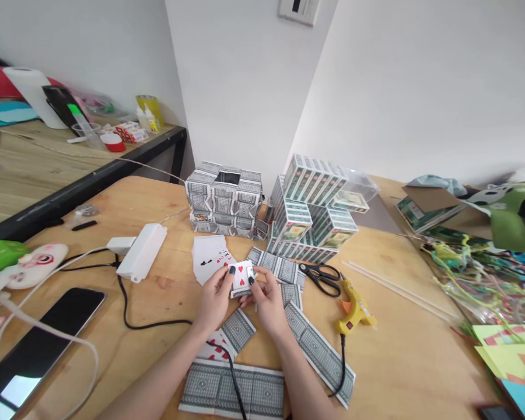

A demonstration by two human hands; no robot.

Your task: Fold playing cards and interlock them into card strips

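Two red hearts face up on the playing card pinched between left hand and right hand above the table; its long axis runs away from the body, toward the patterned-card block.

Red heart signs show on the held card and on the loose card nearer the person than it, while lettering on the stacked boxes right of the held card is too small to read.
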